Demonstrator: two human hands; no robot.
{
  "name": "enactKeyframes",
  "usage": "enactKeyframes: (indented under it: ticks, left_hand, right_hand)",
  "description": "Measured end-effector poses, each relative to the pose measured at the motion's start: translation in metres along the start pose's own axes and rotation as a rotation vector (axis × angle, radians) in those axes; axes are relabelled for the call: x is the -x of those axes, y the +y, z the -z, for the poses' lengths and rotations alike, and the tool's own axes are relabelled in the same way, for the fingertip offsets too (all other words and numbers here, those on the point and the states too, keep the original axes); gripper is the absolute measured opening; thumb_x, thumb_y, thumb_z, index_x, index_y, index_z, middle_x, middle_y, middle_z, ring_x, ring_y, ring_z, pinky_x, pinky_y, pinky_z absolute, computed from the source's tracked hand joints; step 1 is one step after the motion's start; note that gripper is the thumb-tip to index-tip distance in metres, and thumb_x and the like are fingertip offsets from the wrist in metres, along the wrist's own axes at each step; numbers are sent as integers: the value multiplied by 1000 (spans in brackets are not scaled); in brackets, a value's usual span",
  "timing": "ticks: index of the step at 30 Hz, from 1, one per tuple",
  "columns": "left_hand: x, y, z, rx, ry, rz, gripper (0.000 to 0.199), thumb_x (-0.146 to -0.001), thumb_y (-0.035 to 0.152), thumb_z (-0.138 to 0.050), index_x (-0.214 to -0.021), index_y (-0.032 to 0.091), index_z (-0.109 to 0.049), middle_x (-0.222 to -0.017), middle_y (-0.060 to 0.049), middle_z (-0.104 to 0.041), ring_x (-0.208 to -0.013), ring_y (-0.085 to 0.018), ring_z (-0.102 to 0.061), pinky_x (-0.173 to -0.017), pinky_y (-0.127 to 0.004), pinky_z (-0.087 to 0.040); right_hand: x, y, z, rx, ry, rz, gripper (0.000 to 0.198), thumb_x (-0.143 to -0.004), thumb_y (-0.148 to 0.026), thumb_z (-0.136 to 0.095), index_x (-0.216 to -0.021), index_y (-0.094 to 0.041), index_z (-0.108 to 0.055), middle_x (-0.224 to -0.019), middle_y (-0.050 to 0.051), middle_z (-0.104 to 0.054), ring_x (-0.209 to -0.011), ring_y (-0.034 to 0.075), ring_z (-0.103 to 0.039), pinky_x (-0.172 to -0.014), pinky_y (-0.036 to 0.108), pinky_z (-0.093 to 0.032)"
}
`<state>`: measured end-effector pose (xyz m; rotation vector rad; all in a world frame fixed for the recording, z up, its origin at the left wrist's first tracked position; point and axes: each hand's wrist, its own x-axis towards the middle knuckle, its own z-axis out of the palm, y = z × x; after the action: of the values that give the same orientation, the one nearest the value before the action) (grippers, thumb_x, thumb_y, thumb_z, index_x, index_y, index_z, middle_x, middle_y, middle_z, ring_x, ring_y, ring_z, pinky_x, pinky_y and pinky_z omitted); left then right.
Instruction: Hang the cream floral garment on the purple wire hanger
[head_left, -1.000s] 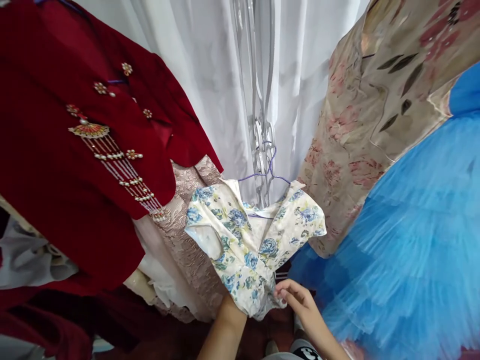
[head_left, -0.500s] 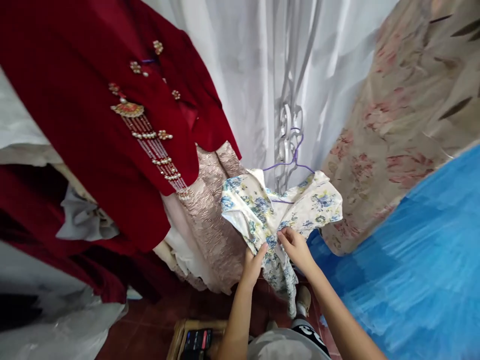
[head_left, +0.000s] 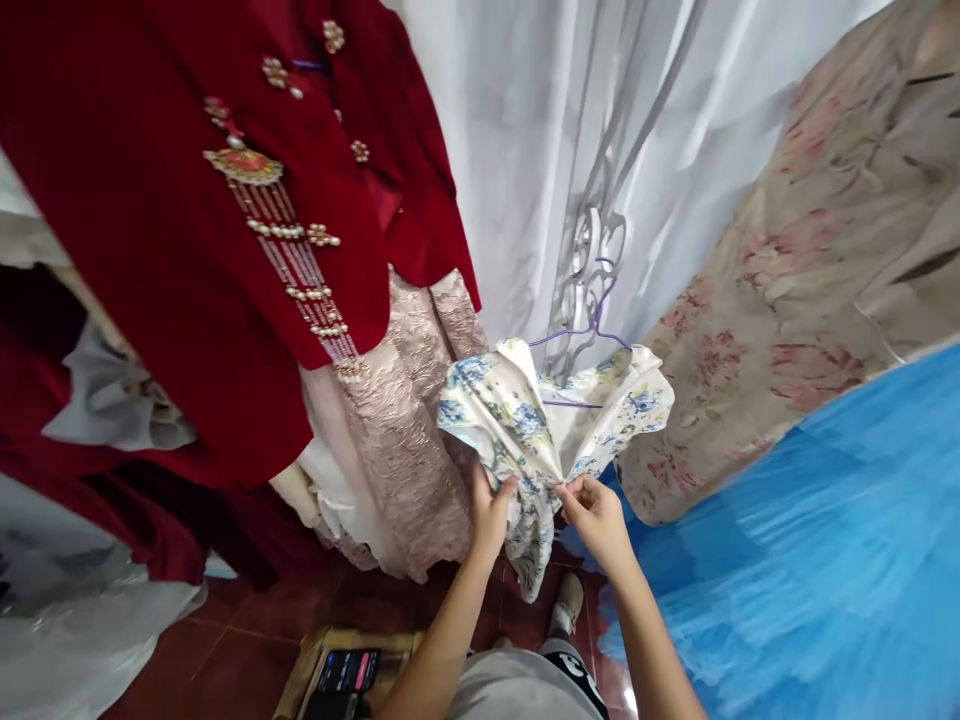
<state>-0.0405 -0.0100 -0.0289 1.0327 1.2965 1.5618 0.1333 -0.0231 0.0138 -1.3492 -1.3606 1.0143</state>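
A cream dress with blue flowers [head_left: 529,420] hangs by its shoulders on a thin purple hanger [head_left: 598,318]. Its neck opening runs down to a point in front of me. At that point my right hand [head_left: 598,512] pinches the fabric edge between thumb and fingers. My left hand [head_left: 491,515] grips the side of the same dress at the waist, thumb on the front and the other fingers behind the cloth. The narrow lower part dangles between my forearms. Whether a zip or fastener lies under the right fingertips is too small to tell.
Left hangs a dark red jacket [head_left: 352,230] with beaded tassels over a pink textured skirt [head_left: 412,440]. Right are a beige floral garment [head_left: 787,300] and blue tulle [head_left: 810,560]. Behind is a white curtain [head_left: 510,150]. Below, a phone [head_left: 349,670] rests on a wooden stool [head_left: 304,660].
The right hand has moved slightly down to the bottom of the neck opening, whose edges now show more clearly. The left hand still grips the dress. The whole view has shifted slightly.
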Motion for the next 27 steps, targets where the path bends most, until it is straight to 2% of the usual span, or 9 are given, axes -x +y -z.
enactKeyframes:
  ticks: [3,4,6,8,10,14,19,23,27]
  left_hand:
    - [4,-2,3,-168,298,-413,54,-87,39,-68,-133,24,-44,-144,-15,-46,-137,-28,-46,-115,-42,-38]
    - [8,-2,3,-245,296,-537,47,-88,36,-67,-129,22,-47,-138,-15,-49,-133,-28,-48,-113,-44,-39]
    - [19,-2,0,-373,98,-683,32,-89,29,-64,-118,20,-54,-121,-13,-56,-119,-27,-55,-105,-43,-45]
    - [29,-2,-5,-418,-162,-667,25,-91,28,-61,-114,18,-57,-109,-11,-61,-105,-25,-61,-93,-39,-51]
    - [33,-1,-12,-399,-275,-568,18,-94,30,-55,-107,17,-58,-95,-9,-63,-89,-22,-64,-79,-33,-53]
    - [31,1,-20,-376,-316,-453,13,-95,27,-50,-86,19,-55,-77,-4,-61,-71,-18,-61,-68,-28,-48]
    - [41,6,-28,-487,-391,-423,15,-91,25,-57,-78,20,-51,-72,-2,-60,-69,-17,-58,-67,-26,-43]
    - [52,15,-34,-500,-431,-405,19,-92,26,-55,-76,21,-47,-72,-2,-58,-70,-17,-57,-68,-26,-42]
    - [51,16,-38,-469,-414,-398,20,-93,26,-53,-76,22,-45,-73,-2,-56,-71,-17,-57,-68,-26,-42]
  right_hand:
    - [13,0,-3,-137,12,-71,50,-77,-68,-72,-67,-22,-53,-48,-1,-54,-44,14,-46,-45,27,-35]
    - [17,0,-6,-191,17,-92,51,-75,-67,-73,-66,-22,-53,-47,-2,-53,-42,13,-45,-44,26,-34]
    - [24,-1,-15,-288,7,-122,50,-74,-65,-75,-63,-22,-52,-45,-3,-52,-40,11,-43,-42,24,-32]
    - [28,-4,-25,-349,-15,-128,48,-73,-61,-78,-61,-21,-54,-45,-2,-54,-39,11,-43,-42,24,-32]
    - [28,-8,-34,-394,-27,-121,45,-72,-56,-80,-59,-20,-56,-45,-1,-56,-40,11,-46,-44,24,-33]
    - [18,-23,-34,-486,18,-132,41,-68,-50,-83,-55,-19,-59,-43,-1,-56,-40,11,-44,-44,24,-33]
    - [-25,-72,-6,-540,153,-28,44,-69,-44,-83,-47,-19,-55,-39,-4,-45,-38,6,-26,-40,24,-17]
    - [-65,-122,9,-554,130,106,40,-68,-40,-84,-49,-17,-59,-41,-4,-46,-38,4,-23,-40,25,-12]
    - [-87,-146,14,-610,101,139,32,-64,-39,-85,-57,-16,-65,-42,-4,-47,-37,4,-22,-38,25,-10]
